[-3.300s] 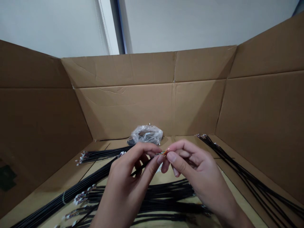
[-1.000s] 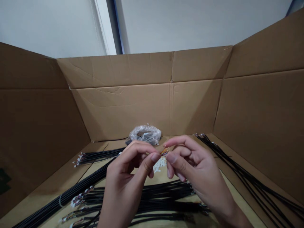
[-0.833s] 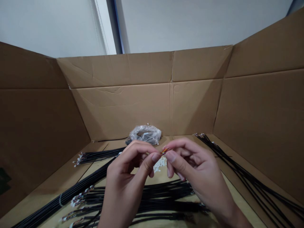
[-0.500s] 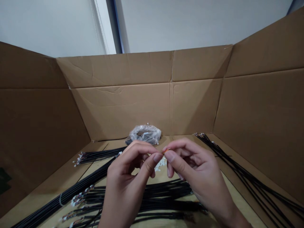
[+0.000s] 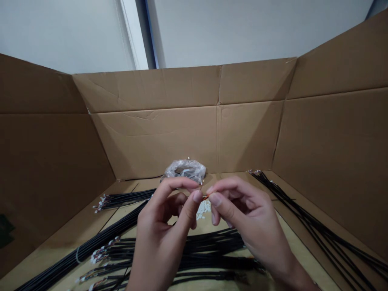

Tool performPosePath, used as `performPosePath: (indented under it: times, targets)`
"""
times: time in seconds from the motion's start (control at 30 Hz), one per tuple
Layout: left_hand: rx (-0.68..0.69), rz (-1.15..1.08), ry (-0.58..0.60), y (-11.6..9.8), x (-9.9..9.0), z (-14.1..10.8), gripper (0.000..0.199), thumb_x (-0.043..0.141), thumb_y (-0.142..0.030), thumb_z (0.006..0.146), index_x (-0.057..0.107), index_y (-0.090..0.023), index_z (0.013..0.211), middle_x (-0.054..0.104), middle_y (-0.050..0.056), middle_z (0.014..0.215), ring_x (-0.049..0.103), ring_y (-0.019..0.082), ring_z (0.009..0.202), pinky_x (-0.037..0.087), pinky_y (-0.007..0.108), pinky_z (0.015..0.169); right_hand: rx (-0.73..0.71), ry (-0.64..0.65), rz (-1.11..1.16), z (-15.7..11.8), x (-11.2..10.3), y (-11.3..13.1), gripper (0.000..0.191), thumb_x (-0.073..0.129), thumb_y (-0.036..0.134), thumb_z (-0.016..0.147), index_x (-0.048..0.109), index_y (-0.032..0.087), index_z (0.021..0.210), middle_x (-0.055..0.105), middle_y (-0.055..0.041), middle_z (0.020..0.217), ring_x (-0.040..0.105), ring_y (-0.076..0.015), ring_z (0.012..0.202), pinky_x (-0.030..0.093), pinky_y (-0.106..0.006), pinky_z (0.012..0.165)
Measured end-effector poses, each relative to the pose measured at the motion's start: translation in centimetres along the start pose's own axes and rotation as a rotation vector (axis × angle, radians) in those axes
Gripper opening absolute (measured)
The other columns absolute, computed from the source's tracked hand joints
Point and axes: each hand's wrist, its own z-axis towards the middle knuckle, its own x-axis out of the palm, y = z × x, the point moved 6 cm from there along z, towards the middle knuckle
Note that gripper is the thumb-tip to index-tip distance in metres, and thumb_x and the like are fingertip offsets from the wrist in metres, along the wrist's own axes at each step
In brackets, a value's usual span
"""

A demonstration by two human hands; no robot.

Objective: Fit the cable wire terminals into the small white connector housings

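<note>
Thin orange and red wires [image 5: 205, 198] stretch across the small gap between my two hands, above the middle of the work surface. My right hand [image 5: 247, 208] pinches them between thumb and index finger. On the other side, my left hand [image 5: 168, 226] has its thumb against the wires and its other fingers curled behind. Its index fingertip is lifted a little off the thumb. What lies inside the left fingers is hidden. Small white pieces [image 5: 203, 209] lie in a pile beyond and below the fingertips.
Black cables with white connectors [image 5: 212, 242] lie under my wrists. A tied black cable bundle [image 5: 100, 238] and a shorter bundle [image 5: 130, 197] are at left, with loose black cables [image 5: 309, 222] at right. A clear plastic bag [image 5: 186, 169] sits by the cardboard back wall [image 5: 157, 137].
My left index fingertip has lifted away from the thumb, and the hands are slightly farther apart. More of the wires shows between them.
</note>
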Motion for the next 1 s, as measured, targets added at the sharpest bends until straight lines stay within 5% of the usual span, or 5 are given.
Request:
performPosePath:
  times: [0.17, 0.5, 0.73, 1.0]
  targets:
    - [0.105, 0.039, 0.044, -1.0, 0.4, 0.1, 0.019, 0.064, -0.017, 0.096, 0.075, -0.032, 0.093, 0.068, -0.005, 0.084, 0.058, 0.007, 0.06, 0.047, 0.013, 0.05, -0.05, 0.005, -0.027, 0.1, -0.2, 0.0, 0.009, 0.073, 0.018, 0.092, 0.074, 0.024, 0.085, 0.065, 0.0073, 0.061, 0.061, -0.0049, 0.054, 0.047, -0.013, 0.052]
    - [0.026, 0.105, 0.106, -1.4, -0.1, -0.5, 0.023, 0.056, -0.029, 0.103, 0.078, -0.031, 0.096, 0.07, 0.0, 0.106, 0.06, 0.01, 0.066, 0.046, 0.019, 0.05, -0.027, -0.004, -0.045, 0.0, -0.3, -0.2, 0.008, 0.075, 0.022, 0.092, 0.074, 0.025, 0.085, 0.066, 0.007, 0.061, 0.061, -0.0068, 0.055, 0.045, -0.017, 0.052]
    - [0.061, 0.145, 0.085, -1.2, -0.1, 0.1, 0.011, 0.069, -0.027, 0.095, 0.078, -0.032, 0.089, 0.07, -0.001, 0.102, 0.066, 0.011, 0.077, 0.052, 0.016, 0.061, -0.017, 0.01, -0.029, 0.0, -0.2, -0.2, 0.009, 0.076, 0.024, 0.092, 0.074, 0.023, 0.084, 0.066, 0.0061, 0.062, 0.06, -0.007, 0.055, 0.045, -0.017, 0.052]
    - [0.024, 0.05, 0.101, -1.0, -0.2, 0.3, 0.019, 0.066, -0.03, 0.099, 0.08, -0.028, 0.086, 0.07, 0.001, 0.101, 0.061, 0.008, 0.063, 0.05, 0.014, 0.05, -0.003, -0.014, -0.082, 0.1, -0.4, -0.1, 0.01, 0.076, 0.024, 0.091, 0.074, 0.021, 0.081, 0.067, 0.0049, 0.06, 0.062, -0.0085, 0.056, 0.051, -0.019, 0.056]
